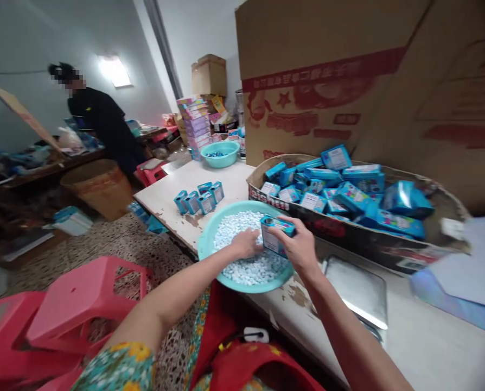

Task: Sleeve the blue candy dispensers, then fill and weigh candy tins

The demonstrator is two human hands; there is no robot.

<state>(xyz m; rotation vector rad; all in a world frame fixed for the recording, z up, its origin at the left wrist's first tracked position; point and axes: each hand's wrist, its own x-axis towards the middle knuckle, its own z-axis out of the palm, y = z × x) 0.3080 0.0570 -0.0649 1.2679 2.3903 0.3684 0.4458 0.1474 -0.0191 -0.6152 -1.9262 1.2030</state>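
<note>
A turquoise basin full of small white pellets stands at the table's front edge. My left hand reaches down into the pellets, its fingertips hidden, so whether it grasps any is unclear. Over the basin's right side, my right hand grips a small blue box between thumb and fingers. The box is held upright, with a dark opening in its top. Behind the basin, several similar blue boxes stand in a group.
A low cardboard tray heaped with blue boxes lies right of the basin, before a large carton. A metal-topped scale sits nearby. Another basin is farther back. Red stools stand left; a person is beyond.
</note>
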